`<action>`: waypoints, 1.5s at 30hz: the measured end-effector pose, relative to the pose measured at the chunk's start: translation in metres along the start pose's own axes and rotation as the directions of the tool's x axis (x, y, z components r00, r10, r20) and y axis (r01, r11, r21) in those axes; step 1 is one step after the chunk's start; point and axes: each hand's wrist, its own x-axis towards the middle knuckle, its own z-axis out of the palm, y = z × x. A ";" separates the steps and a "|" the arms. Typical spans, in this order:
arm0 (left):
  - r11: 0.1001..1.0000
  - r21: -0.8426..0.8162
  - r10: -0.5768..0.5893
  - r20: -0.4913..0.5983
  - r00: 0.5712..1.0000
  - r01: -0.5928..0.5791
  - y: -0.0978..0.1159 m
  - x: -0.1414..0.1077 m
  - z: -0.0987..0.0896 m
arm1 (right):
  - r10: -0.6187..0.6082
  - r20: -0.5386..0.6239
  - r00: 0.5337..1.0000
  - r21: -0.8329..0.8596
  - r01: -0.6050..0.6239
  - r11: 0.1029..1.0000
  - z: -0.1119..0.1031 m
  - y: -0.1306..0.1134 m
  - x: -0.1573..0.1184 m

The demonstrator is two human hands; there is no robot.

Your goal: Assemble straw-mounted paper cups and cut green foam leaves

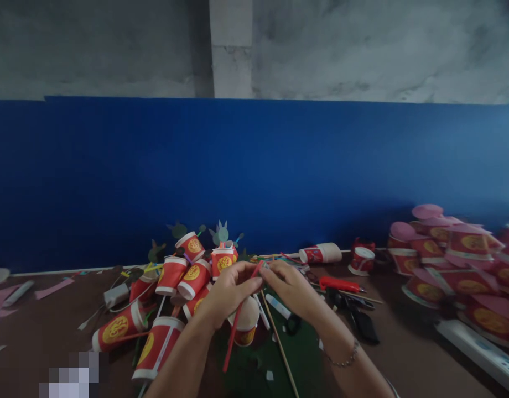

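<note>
Between my hands a thin red straw (233,337) slants down toward me. My left hand (234,290) is closed around its upper part with thumb and fingers. The fingertips of my right hand (290,287) are pinched together at the straw's top end, beside a small pale bit too tiny to name. Directly below, a red paper cup (244,336) with a yellow emblem stands on the green mat (258,365), partly hidden by my left hand. A thin wooden stick (281,348) and a glue tube (278,305) lie under my right hand.
Red paper cups (159,348) with straws crowd the left side. Pink-topped cups (470,243) are piled at the right, behind a white power strip (478,354). A red utility knife (341,284) and black scissors (362,320) lie right of my arm. A blue partition (254,177) rises behind.
</note>
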 end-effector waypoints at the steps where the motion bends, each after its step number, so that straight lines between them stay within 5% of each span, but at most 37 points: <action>1: 1.000 0.005 0.025 0.000 1.000 -0.025 -0.002 0.001 0.000 | 0.001 -0.005 1.000 -0.019 -0.001 1.000 0.000 0.000 0.000; 5: 0.995 0.061 0.083 -0.067 0.994 -0.078 -0.011 0.006 0.000 | 0.005 0.000 1.000 -0.104 -0.005 0.995 0.000 -0.004 -0.001; 14: 0.854 0.482 0.314 -0.180 0.932 -0.195 -0.016 0.009 -0.006 | -0.044 0.085 0.995 -0.161 0.057 0.985 -0.003 -0.014 -0.007; 22: 0.555 0.825 0.452 -0.192 0.871 -0.106 -0.013 0.003 -0.008 | 0.027 0.114 0.993 -0.054 -0.021 0.998 -0.005 -0.026 -0.014; 35: 0.772 0.610 0.388 -0.231 0.892 -0.177 -0.011 0.005 -0.002 | -0.069 0.119 0.991 0.020 0.068 0.998 -0.008 -0.031 -0.015; 45: 0.976 0.203 0.135 -0.279 0.951 -0.079 -0.011 0.011 -0.003 | -0.053 0.127 0.990 -0.021 0.056 0.998 -0.007 -0.023 -0.012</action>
